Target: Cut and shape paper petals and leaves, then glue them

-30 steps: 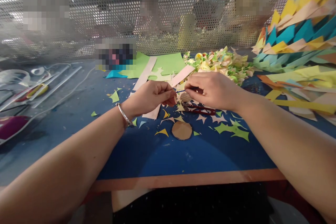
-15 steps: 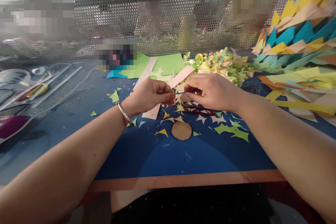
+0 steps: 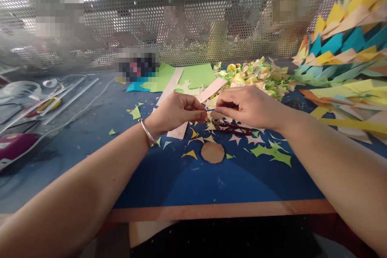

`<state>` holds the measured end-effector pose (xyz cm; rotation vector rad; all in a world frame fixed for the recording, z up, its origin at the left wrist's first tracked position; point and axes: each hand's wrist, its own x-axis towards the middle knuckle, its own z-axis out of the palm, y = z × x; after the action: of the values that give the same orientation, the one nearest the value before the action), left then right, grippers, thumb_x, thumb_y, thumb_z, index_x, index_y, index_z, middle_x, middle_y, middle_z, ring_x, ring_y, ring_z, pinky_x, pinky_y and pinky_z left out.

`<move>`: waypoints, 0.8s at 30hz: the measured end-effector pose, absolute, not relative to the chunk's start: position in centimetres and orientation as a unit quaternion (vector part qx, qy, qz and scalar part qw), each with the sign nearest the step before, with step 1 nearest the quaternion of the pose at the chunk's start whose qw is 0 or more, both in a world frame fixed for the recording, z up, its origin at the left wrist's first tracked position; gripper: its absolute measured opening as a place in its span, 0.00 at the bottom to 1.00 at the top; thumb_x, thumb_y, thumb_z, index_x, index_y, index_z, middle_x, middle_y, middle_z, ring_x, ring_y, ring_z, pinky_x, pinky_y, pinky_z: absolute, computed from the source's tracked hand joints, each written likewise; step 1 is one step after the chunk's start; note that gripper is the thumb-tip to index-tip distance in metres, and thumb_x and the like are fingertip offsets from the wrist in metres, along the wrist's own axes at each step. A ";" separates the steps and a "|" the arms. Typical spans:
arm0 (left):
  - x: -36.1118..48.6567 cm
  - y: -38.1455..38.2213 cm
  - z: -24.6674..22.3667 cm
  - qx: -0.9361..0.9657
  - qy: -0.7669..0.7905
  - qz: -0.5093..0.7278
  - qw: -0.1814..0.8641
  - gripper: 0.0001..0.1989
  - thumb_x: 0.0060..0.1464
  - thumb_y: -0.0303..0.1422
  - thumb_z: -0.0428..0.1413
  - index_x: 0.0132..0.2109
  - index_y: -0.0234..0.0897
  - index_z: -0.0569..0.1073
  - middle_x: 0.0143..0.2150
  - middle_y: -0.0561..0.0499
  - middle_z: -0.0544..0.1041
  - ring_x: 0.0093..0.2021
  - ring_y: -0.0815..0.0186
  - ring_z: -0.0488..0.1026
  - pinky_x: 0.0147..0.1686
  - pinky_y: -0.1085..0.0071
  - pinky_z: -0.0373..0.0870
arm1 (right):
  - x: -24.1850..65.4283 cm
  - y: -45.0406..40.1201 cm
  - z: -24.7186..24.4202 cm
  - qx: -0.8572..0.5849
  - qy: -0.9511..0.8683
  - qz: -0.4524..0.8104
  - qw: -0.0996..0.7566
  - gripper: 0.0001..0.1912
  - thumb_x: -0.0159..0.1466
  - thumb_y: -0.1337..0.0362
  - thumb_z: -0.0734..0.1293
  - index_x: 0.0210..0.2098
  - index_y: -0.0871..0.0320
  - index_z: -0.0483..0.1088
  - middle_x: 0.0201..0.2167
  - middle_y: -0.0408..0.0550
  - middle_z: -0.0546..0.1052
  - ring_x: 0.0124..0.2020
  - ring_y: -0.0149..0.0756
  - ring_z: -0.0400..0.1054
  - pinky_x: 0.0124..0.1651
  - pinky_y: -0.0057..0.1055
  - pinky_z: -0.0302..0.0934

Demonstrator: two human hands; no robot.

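Above the middle of the table, my left hand [image 3: 178,112] and my right hand [image 3: 249,105] meet almost fingertip to fingertip. Between them runs a thin blue stick [image 3: 211,109]. The right thumb and fingers pinch one end of it. At its other end, the left fingers are pressed together around a small pale pink bit, likely paper, mostly hidden. Below the hands a round brown cardboard disc [image 3: 213,152] lies flat among paper scraps. Under the right hand sits a dark red tool [image 3: 237,129], partly covered, its kind unclear.
Behind the hands are a green paper sheet [image 3: 198,73], pink strips [image 3: 213,89] and a heap of small curled paper pieces [image 3: 256,73]. A folded-paper construction [image 3: 341,44] rises at right. Glue sticks [image 3: 71,100] and a white cord [image 3: 93,107] lie left.
The view has shifted slightly, moving everything a little right and down. My hands keep the same pinch, and slightly less of the blue stick shows between them.
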<state>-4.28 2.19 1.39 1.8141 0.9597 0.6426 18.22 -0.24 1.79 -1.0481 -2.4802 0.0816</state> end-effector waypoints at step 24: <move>-4.3 2.2 1.3 0.709 0.391 0.261 0.526 0.02 0.51 0.29 0.63 0.31 0.34 0.79 0.30 0.49 0.83 0.32 0.68 0.79 0.37 0.71 0.76 | 18.2 -0.9 1.4 -0.381 -0.894 0.014 0.235 0.09 0.67 0.62 0.65 0.30 0.58 0.69 0.29 0.47 0.74 0.31 0.34 0.66 0.35 0.32 0.57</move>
<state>-4.26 2.17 1.26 1.6952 0.9353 0.6232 18.20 -0.91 1.43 -1.0465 -2.4531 0.0377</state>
